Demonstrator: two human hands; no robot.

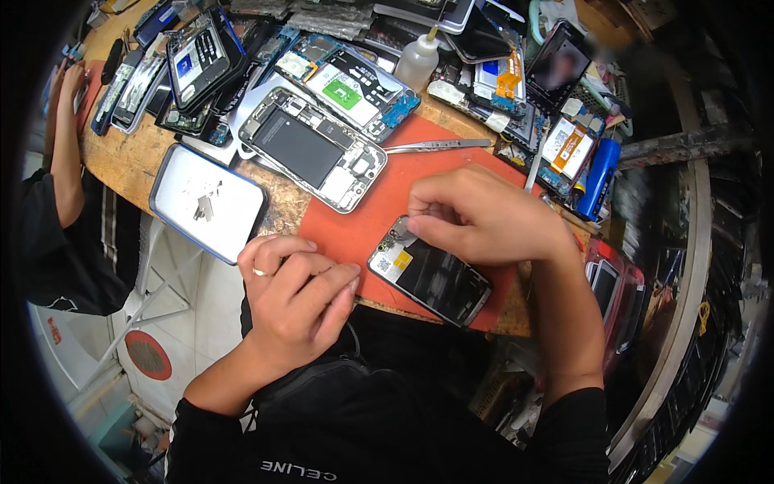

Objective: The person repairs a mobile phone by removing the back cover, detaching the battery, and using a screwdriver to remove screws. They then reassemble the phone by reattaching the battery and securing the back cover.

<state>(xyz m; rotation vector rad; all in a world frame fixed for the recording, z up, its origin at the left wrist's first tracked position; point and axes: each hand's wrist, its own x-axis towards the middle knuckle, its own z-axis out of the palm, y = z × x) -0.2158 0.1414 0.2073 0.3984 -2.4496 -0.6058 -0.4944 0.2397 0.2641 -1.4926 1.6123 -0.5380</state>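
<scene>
Right hand (pixel 484 214): reaches in from the right, thumb and curled fingers bunched above the panel's far-left end; cannot tell whether they clamp on anything.
Left hand (pixel 294 294): loosely curled, fingertips just beside the panel's left corner, apart from it; cannot tell whether thumb and forefinger meet.
Phone panel: a thin, black, rectangular phone screen assembly (pixel 439 282) lies slantwise beneath the right hand, its near-right end uncovered.
Mat: a flat orange-red work mat (pixel 330 242) lies under the panel.
Opened phone: a silver-framed phone body with a black battery (pixel 302 145) lies beyond the left hand, partly on the mat.
Tweezers: slim silver metal tweezers (pixel 439 146) lie beyond the right hand.
Tray: a white, blue-rimmed tray (pixel 234 202) sits left, holding small metal pieces (pixel 205 208).
</scene>
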